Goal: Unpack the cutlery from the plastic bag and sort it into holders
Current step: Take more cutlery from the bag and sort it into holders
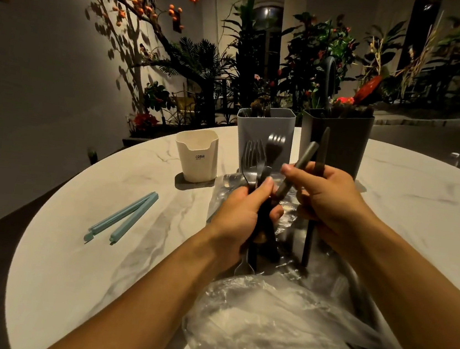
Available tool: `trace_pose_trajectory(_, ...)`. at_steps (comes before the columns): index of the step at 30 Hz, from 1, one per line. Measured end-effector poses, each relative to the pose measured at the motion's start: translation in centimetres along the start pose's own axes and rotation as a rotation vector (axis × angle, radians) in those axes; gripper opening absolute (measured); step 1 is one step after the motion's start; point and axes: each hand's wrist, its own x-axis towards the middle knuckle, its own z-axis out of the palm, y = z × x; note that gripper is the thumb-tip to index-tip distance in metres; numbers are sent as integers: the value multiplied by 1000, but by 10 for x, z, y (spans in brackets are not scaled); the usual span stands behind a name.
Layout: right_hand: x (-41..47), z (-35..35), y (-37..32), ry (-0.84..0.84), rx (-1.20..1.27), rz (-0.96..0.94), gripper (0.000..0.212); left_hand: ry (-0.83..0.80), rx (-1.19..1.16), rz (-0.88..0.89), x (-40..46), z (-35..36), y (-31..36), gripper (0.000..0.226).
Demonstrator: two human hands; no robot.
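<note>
We found the left hand (242, 213) bunching dark metal forks (260, 156) at frame centre while the right hand (326, 197) gripped two slim dark handles (308, 160), apparently sorting by type for the tall grey plastic holder (264, 132) behind.

Brand lettering: "CRBW", dark capitals, one line
Stands on: cream holder (196, 155), on the front wall, just below the dip in its rim
Holder's place: toward the table's (75, 242) far edge, left of the grey holder (264, 132)
Smaller line below "CRBW": too small to read
Other readable text: none on the other holders
</note>
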Motion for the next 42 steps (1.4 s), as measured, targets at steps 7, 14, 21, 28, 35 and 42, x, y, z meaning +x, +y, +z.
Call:
trace_pose_trajectory(7,-1,-10,-7,-23,194,2,22,4,-61,-19,3,-14,2,30)
trace_pose_trajectory(14,5,-11,-5,9,173,90,21,236,-11,72,7,-16,-1,18)
trace_pose_trajectory(21,9,-10,7,147,-321,-243,23,416,139,105,9,-14,-1,28)
trace_pose_trajectory(28,2,-6,11,76,-1026,-681,41,316,40,49,7,-15,4,11)
trace_pose_trajectory(35,7,-10,21,-7,-1380,-837,49,215,-108,-26,9,-24,5,22)
trace_pose_trajectory(42,-6,-2,17,-156,-1268,-789,46,188,-116,15,5,-17,3,31)
